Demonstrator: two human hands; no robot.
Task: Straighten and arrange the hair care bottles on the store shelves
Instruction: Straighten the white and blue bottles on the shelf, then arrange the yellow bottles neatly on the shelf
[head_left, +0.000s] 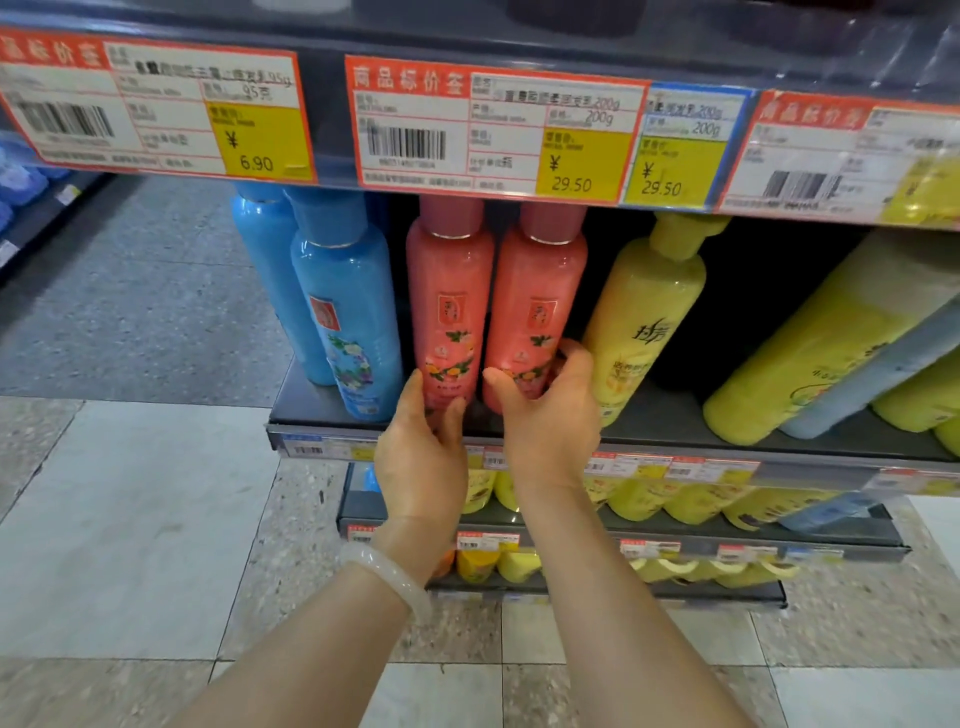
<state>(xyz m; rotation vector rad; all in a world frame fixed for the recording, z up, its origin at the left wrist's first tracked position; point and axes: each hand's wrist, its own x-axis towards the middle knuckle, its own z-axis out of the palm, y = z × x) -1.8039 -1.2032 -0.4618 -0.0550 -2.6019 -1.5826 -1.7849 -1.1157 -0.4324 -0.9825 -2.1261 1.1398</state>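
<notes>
I have both hands on the two pink bottles standing at the front of the middle shelf (675, 421): my left hand (423, 447) cups the base of the left pink bottle (448, 306), my right hand (545, 410) wraps the base of the right pink bottle (537, 306). A blue bottle (345, 312) stands at their nine o'clock, a leaning yellow bottle (644, 312) at three. I should turn both labels to face six o'clock, keep the bases flat, and slide rather than lift.
</notes>
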